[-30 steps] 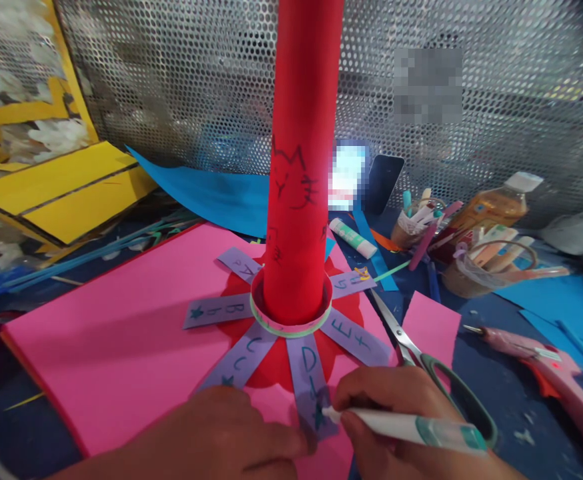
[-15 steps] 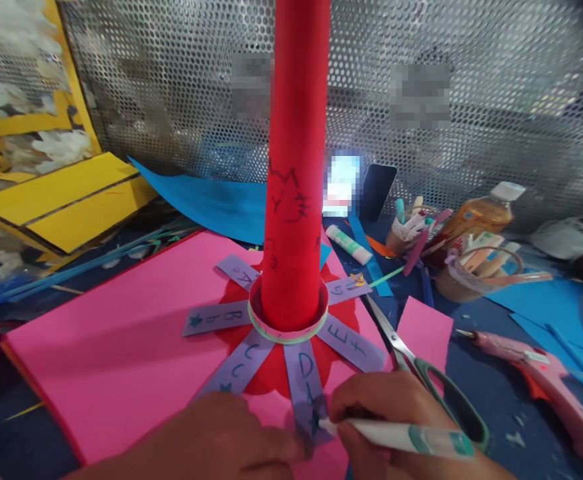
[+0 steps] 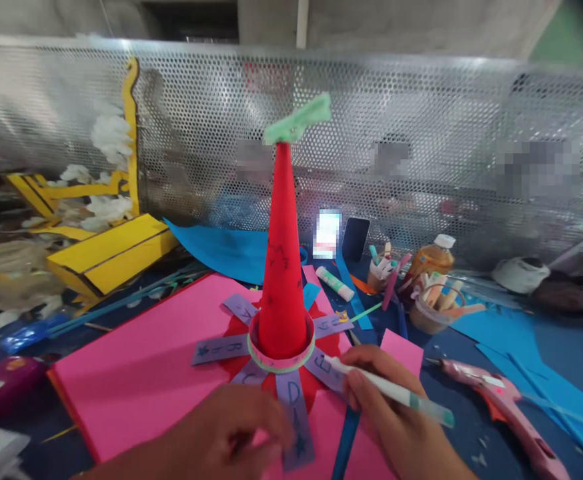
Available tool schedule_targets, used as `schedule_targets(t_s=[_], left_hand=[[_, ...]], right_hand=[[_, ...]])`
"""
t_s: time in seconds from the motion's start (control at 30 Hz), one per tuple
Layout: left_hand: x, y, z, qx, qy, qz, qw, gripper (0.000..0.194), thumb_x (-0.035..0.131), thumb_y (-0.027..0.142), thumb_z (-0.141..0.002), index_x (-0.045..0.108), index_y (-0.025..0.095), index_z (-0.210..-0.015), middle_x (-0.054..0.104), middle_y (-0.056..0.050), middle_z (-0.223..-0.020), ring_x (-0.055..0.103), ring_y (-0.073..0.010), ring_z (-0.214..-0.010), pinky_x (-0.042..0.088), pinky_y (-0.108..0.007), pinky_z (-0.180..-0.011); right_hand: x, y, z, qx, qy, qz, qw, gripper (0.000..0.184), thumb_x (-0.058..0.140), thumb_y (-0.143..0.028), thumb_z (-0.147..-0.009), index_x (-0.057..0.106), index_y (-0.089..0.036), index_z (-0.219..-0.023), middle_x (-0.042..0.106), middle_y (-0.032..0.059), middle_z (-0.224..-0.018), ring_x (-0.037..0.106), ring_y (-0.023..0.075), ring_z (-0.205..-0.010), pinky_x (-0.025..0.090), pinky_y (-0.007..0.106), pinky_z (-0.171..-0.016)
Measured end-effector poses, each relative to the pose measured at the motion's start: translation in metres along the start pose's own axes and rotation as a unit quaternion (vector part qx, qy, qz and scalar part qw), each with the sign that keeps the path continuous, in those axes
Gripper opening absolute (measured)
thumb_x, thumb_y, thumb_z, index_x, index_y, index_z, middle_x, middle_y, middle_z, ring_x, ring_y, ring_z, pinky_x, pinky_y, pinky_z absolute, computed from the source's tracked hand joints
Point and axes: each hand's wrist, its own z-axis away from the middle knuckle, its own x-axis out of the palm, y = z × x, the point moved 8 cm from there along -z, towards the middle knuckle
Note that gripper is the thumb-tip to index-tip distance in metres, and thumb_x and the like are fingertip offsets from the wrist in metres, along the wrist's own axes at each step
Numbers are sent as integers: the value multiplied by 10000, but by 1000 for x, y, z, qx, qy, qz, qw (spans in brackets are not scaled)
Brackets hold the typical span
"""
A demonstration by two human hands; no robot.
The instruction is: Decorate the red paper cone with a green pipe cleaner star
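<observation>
My right hand (image 3: 391, 407) grips a white marker (image 3: 396, 390) with a teal band, its tip at the purple paper strip (image 3: 325, 368) lettered E. My left hand (image 3: 231, 427) is loosely curved, fingers a little apart and holding nothing, over the strip (image 3: 291, 393) lettered D, which has a dark star near its end. The strips fan out around a red paper cone (image 3: 282, 293), which stands upright in a low paper ring (image 3: 281, 365). A cat-like drawing marks the cone, and a light green piece (image 3: 299, 121) tops it.
Pink sheets (image 3: 136, 373) lie under the cone. At right are a pink glue gun (image 3: 501, 400), a cup of sticks (image 3: 429, 317) and a bottle (image 3: 429, 260). A glue stick (image 3: 335, 285) lies behind; a yellow model (image 3: 111, 257) stands left. A perforated metal screen (image 3: 196, 133) runs behind.
My right hand has moved the marker from the D strip up to the E strip. My left hand has lifted slightly. The view has tilted up, showing the cone's top.
</observation>
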Motion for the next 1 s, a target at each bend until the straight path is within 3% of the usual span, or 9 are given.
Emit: schedule_targets(t_s=[0.07, 0.13, 0.23, 0.33, 0.4, 0.57, 0.73, 0.87, 1.0], left_hand=[[-23, -22, -7, -87, 98, 61, 990, 154, 483, 303, -988, 613, 232, -947, 707, -35, -893, 652, -160, -741, 532, -257, -642], [-48, -39, -11, -165, 198, 95, 961, 144, 561, 375, -962, 577, 243, -1015, 645, -19, -873, 629, -176, -770, 532, -283, -660], [-75, -43, -22, -210, 277, 109, 931, 434, 710, 451, -851, 506, 256, -1181, 610, -28, -962, 624, -218, -880, 555, -350, -747], [-80, -37, -43, -207, 258, 100, 939, 749, 799, 487, -744, 424, 254, -1350, 598, -104, -1233, 606, -303, -1124, 553, -446, -885], [-76, -32, -58, -185, 233, 101, 949, 795, 820, 469, -717, 413, 248, -1363, 592, -123, -1321, 586, -329, -1209, 538, -476, -947], [-64, -39, -76, -217, 236, 117, 940, 531, 742, 431, -795, 509, 214, -1220, 689, -105, -1193, 683, -304, -1080, 562, -475, -919], [-80, -24, -76, -187, 259, 97, 943, 470, 717, 414, -804, 537, 211, -1187, 708, -102, -1163, 690, -315, -1066, 553, -506, -954], [-93, -9, -81, -154, 226, 92, 957, 436, 691, 353, -808, 576, 220, -1207, 715, -95, -1190, 675, -333, -1105, 529, -525, -996], [-92, -9, -95, -124, 181, 151, 964, 441, 686, 315, -783, 591, 220, -1203, 714, -98, -1220, 664, -345, -1146, 522, -526, -1009]], right_hand=[[-4, -2, -1, -26, 12, 15, 999, 363, 571, -539, -971, 694, -204, -1038, 631, 8, -727, 595, 166, -658, 501, 236, -594], [-9, -2, -2, -50, 29, 33, 998, 352, 545, -521, -993, 686, -211, -1083, 628, 1, -726, 593, 164, -650, 500, 233, -584], [-18, -2, -3, -76, 69, 47, 994, 347, 516, -500, -1018, 672, -210, -1130, 649, 6, -762, 600, 163, -671, 503, 233, -597], [-24, -5, -4, -81, 91, 54, 991, 357, 502, -504, -1024, 668, -203, -1121, 649, 5, -760, 603, 163, -675, 502, 236, -601], [-26, -10, -5, -88, 93, 57, 990, 372, 499, -517, -1021, 670, -196, -1100, 640, 2, -744, 600, 163, -659, 496, 238, -587], [-29, -13, -6, -109, 91, 57, 988, 372, 504, -511, -1019, 672, -188, -1097, 648, 10, -777, 607, 164, -679, 497, 241, -592], [-30, -5, -9, -115, 89, 29, 989, 358, 505, -499, -1023, 659, -190, -1113, 655, 25, -833, 625, 177, -767, 481, 239, -594], [-33, -8, -7, -123, 94, 27, 988, 349, 513, -493, -1022, 654, -182, -1092, 665, 30, -851, 623, 178, -782, 487, 242, -627], [-33, -17, -3, -141, 92, 52, 984, 309, 505, -444, -1035, 662, -183, -1087, 677, 30, -860, 620, 171, -764, 505, 243, -670]])
